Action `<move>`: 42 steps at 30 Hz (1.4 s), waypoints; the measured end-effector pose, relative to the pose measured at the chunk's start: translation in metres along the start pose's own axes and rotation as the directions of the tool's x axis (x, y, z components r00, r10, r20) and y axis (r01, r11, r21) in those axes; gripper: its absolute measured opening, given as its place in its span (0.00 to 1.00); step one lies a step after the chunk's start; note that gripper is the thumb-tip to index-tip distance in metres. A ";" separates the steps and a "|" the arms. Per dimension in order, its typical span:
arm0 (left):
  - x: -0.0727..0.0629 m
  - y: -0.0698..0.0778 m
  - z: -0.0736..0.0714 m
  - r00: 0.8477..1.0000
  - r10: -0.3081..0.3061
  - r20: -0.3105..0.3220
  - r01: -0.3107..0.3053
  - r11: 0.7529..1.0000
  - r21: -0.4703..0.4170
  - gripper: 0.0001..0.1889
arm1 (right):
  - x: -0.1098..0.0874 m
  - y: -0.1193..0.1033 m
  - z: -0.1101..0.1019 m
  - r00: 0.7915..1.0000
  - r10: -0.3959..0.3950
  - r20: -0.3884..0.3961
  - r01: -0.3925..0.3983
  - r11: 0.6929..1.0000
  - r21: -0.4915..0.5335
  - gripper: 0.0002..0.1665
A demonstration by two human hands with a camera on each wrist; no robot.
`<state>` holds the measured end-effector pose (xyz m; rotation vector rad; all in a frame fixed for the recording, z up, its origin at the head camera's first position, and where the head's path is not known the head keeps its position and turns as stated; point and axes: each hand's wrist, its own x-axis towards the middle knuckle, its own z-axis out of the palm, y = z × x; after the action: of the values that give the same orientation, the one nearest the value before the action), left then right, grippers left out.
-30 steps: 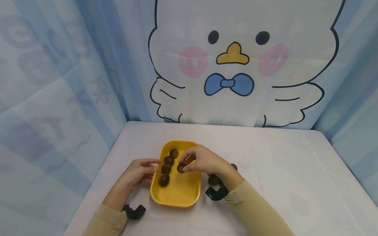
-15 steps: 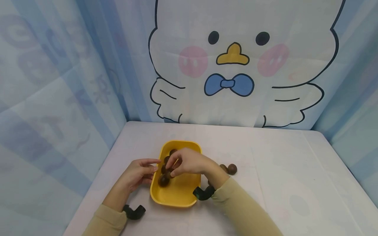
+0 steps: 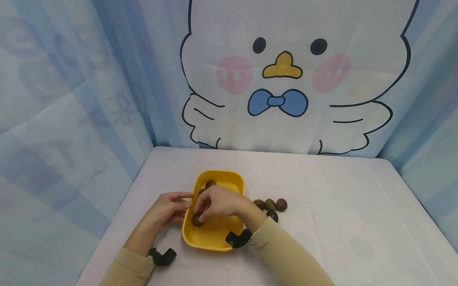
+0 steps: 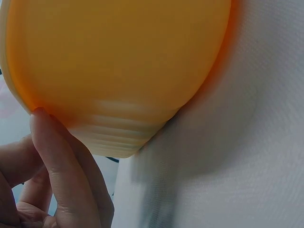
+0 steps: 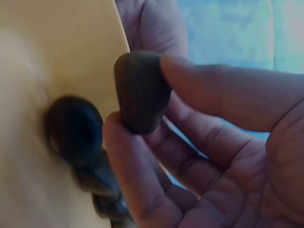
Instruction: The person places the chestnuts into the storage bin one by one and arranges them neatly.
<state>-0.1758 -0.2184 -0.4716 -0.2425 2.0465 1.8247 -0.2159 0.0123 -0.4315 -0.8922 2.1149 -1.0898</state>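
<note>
My right hand (image 3: 218, 204) is over the left side of the yellow tray (image 3: 218, 236). Between thumb and fingertips it pinches a smooth brown nut, chestnut-like (image 5: 142, 92), large in the right wrist view near the tray's rim. Several more dark nuts (image 5: 74, 129) lie in a row along the tray's left wall; the far one (image 3: 210, 184) shows past the hand, which hides part of the row. My left hand (image 3: 169, 208) rests against the tray's left rim. In the left wrist view its fairly straight fingers (image 4: 61, 166) touch the tray's edge from outside.
To the right of the tray, several loose brown nuts (image 3: 270, 205) sit in a cluster on the white-covered table (image 3: 343, 206). Dark bands (image 3: 163, 257) are worn at both wrists. A curtain with a cartoon chick (image 3: 279, 79) hangs behind the table.
My right hand has moved left and towards me over the tray, from its middle to the left wall, still pinching the nut. The cluster on the table is now uncovered. The left hand stays put.
</note>
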 end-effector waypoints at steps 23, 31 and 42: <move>0.000 0.000 0.001 1.000 -0.012 -0.011 0.012 1.000 0.002 0.24 | -0.009 -0.012 0.027 0.997 0.080 -0.024 -0.082 0.993 -0.083 0.10; 0.001 -0.002 0.000 1.000 0.001 -0.005 -0.001 1.000 0.004 0.24 | -0.007 -0.005 0.036 0.995 0.097 -0.027 -0.099 0.990 -0.104 0.11; 0.002 -0.002 0.001 1.000 -0.013 -0.009 0.013 1.000 -0.001 0.25 | -0.010 0.004 0.052 0.991 0.099 -0.090 -0.111 0.984 -0.137 0.12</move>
<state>-0.1768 -0.2173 -0.4739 -0.2642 2.0450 1.8203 -0.1724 -0.0015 -0.4579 -0.8023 2.3041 -0.9472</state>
